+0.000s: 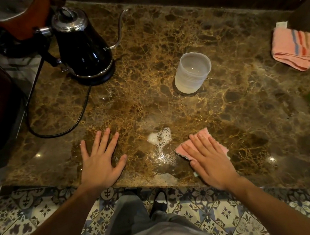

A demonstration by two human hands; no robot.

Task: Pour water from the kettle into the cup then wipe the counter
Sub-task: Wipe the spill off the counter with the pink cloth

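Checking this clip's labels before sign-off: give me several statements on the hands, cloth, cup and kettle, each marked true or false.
1. The right hand presses flat on a pink cloth. True.
2. The left hand holds the kettle. False: it lies flat on the counter, and the kettle stands apart on its base.
3. The cup stands upright. True.
4. The foamy puddle lies behind the cup. False: it lies between the two hands, near the front edge.
5. A second pink towel lies at the right. True.
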